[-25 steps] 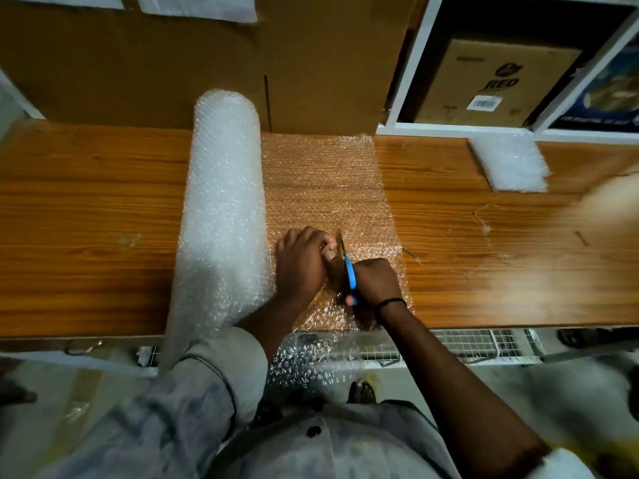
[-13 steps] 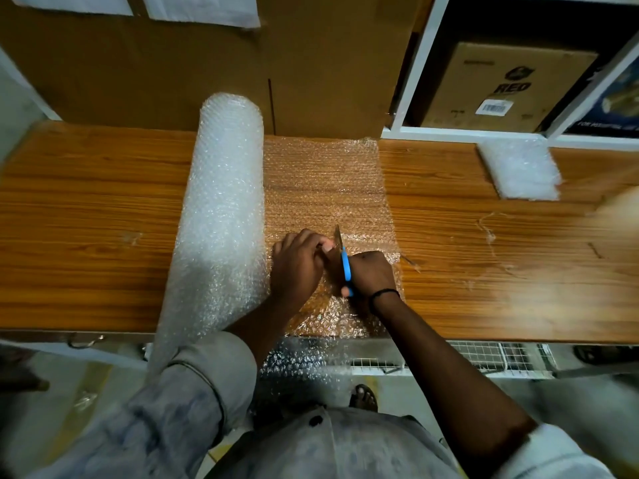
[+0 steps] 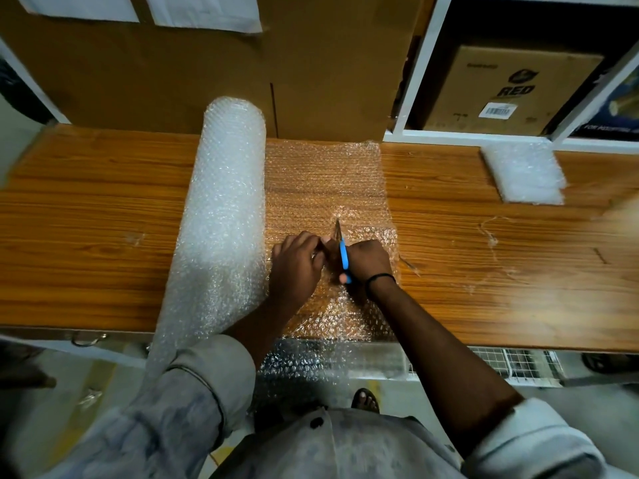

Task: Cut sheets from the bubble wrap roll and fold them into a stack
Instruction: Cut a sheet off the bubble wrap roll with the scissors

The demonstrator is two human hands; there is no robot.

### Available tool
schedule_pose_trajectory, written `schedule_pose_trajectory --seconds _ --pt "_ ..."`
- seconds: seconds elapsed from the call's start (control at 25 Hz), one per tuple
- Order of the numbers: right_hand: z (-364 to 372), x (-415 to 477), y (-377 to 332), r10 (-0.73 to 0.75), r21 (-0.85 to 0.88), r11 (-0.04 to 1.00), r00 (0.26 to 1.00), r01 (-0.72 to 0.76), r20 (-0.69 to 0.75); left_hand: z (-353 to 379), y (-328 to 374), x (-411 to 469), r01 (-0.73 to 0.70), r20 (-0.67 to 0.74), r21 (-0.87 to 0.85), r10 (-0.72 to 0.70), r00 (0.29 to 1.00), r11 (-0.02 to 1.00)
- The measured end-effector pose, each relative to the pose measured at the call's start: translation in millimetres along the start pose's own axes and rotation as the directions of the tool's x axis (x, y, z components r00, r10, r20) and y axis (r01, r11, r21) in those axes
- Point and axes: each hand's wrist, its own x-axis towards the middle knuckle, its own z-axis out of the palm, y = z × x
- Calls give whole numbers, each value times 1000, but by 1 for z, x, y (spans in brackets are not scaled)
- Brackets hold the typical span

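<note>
A thick bubble wrap roll (image 3: 221, 216) lies across the wooden table (image 3: 86, 236), its near end hanging over the front edge. An unrolled sheet (image 3: 325, 178) spreads to its right, flat on the wood and draping off the front. My right hand (image 3: 368, 259) grips blue-handled scissors (image 3: 342, 254), blades pointing away from me into the sheet. My left hand (image 3: 297, 262) presses and pinches the sheet just left of the blades. A folded stack of bubble wrap (image 3: 524, 174) rests at the back right.
A large cardboard panel (image 3: 207, 74) stands behind the table. A white shelf (image 3: 418, 81) at the back right holds a cardboard box (image 3: 508, 88). A wire rack (image 3: 511, 364) sits below the table's front edge. My sandalled foot (image 3: 364, 399) shows below.
The scissors and both hands have crept a little farther from me along the sheet, lengthening the cut. The roll and the folded stack have not moved.
</note>
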Motion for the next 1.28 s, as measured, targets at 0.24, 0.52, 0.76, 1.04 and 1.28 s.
schedule_pose_trajectory --seconds 0.24,0.52,0.76,1.04,1.28 --pt "-5 -2 2 34 76 997 999 -36 26 2 -2 0 0 -25 -4 0 1000 1000" --pt "4 13 -10 43 31 999 999 -43 -23 1 -2 1 -6 -58 -68 2 998 998" --pt "7 19 -9 32 -31 999 999 -32 -27 0 -1 1 -19 -71 -100 12 997 995" --pt "-5 17 -27 53 78 996 998 -51 -31 1 -1 1 -11 -84 -117 1 996 993" --pt "-4 11 -5 29 48 998 998 -32 61 3 -4 1 -30 -77 -87 23 997 996"
